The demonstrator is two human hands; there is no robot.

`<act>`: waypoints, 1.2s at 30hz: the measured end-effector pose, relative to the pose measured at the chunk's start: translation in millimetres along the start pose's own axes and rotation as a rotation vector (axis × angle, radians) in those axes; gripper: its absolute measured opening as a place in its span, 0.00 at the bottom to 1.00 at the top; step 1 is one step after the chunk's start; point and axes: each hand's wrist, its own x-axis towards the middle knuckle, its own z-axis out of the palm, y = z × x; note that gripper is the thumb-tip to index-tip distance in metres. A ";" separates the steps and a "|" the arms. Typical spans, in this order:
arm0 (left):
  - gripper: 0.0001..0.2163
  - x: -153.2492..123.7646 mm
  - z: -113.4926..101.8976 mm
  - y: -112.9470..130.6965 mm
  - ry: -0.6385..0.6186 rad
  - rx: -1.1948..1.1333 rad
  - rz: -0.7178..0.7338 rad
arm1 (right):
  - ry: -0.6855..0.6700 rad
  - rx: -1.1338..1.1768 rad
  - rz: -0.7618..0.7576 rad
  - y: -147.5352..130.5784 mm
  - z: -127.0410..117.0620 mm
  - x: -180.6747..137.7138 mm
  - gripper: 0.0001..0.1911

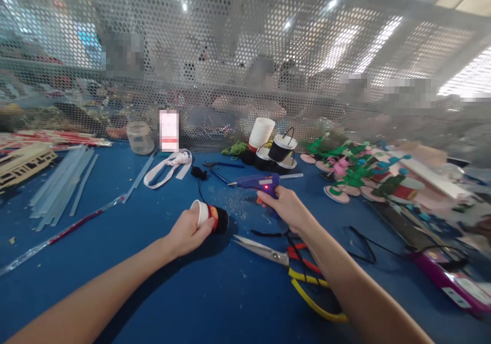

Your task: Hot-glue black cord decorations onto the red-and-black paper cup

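My left hand (187, 234) is wrapped round a paper cup (220, 220) tipped on its side, its white rim to the left. Black yarn covers the cup's lower part, and a red patch shows beside my thumb. From the cup a black strand runs up to a small black yarn ball (199, 173). In my right hand (289, 206) is a blue hot glue gun (259, 182) with a red light lit; its nozzle points left, above and to the right of the cup. Scissors (274, 254) with red and yellow handles lie open below my right wrist.
Clear glue sticks (63, 188), white ribbon (169, 167) and a glass jar (140, 138) are at the left. Stacked white cups (262, 132) and black-wrapped cups (283, 147) stand at the back. Green and pink craft pieces (345, 175) and a purple power strip (452, 282) lie right.
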 end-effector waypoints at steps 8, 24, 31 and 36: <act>0.14 -4.2 -2.4 2.7 0.029 0.069 0.128 | 0.034 -0.331 0.069 14.2 22.3 33.6 0.12; 0.09 -5.0 -3.8 17.9 0.070 0.237 0.647 | -0.545 0.088 -0.271 -45.4 50.1 -19.5 0.24; 0.11 -6.7 -8.4 21.9 -0.055 0.057 0.459 | -0.435 0.591 -0.072 -42.1 52.5 -24.7 0.11; 0.14 -2.2 -11.8 23.2 -0.148 -0.481 -0.203 | -0.260 0.673 -0.144 -47.3 41.8 -23.6 0.11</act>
